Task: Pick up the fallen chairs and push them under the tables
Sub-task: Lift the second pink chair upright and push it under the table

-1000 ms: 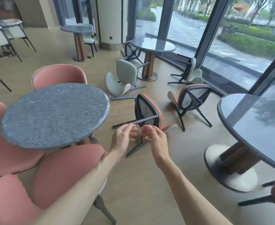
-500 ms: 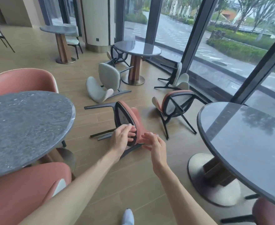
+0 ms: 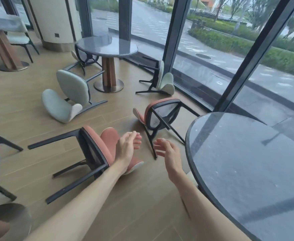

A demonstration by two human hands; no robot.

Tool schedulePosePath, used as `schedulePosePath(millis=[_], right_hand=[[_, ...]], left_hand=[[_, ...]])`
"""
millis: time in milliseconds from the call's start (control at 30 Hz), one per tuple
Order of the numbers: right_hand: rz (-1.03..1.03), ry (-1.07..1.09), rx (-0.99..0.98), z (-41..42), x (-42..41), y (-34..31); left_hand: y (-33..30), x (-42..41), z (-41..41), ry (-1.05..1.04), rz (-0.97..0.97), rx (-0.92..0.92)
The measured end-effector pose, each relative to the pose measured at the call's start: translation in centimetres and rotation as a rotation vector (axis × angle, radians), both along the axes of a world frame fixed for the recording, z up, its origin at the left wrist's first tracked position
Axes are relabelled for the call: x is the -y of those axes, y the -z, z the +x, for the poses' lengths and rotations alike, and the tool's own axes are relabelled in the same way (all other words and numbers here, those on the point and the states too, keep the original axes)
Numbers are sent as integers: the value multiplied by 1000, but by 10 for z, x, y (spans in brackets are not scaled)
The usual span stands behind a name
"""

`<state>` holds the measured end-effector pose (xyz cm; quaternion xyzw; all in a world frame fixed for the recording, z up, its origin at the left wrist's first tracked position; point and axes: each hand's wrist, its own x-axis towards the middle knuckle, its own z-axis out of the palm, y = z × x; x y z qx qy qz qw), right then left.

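A pink chair (image 3: 97, 146) lies on its side on the wood floor just ahead, black legs pointing left. My left hand (image 3: 127, 148) hovers over its backrest with relaxed fingers and holds nothing. My right hand (image 3: 167, 152) is beside it, fingers loose and empty. A second pink chair (image 3: 158, 113) lies tipped behind them, next to the dark round table (image 3: 247, 162) at the right. A pale green chair (image 3: 68, 98) is fallen farther back, and two more, one (image 3: 162, 80) by the window and one (image 3: 81, 60), lie near the far round table (image 3: 106, 45).
Tall glass windows with dark frames run along the right and back. A white column (image 3: 56, 23) stands at the back left. An upright pale chair (image 3: 19, 37) sits by another table's wooden pedestal (image 3: 3, 47). Blurred pink and grey shapes and chair legs fill the left edge.
The view has swung right and closer; the grey table at the left has left the frame. Both hands have come nearer the fallen pink chair and spread slightly apart.
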<state>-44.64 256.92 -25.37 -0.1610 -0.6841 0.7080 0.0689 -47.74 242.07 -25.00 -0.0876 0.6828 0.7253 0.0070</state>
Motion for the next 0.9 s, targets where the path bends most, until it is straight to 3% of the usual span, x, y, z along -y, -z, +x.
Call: schedulePosePath(millis=[167,433,633,900], right_hand=[[-27,-82,-15,-108,-21,12],[-62,-407,-52,-281,-16,2],[-110,-613,-30,-369,23,0],[-59,-729,31,-473,91,19]], left_hand=[[2,-9,-89,-98,5,-19],[-3,17,-187,-455,26,19],[1,34,-237,-667,32,60],[15,86,-346,-777,43,40]])
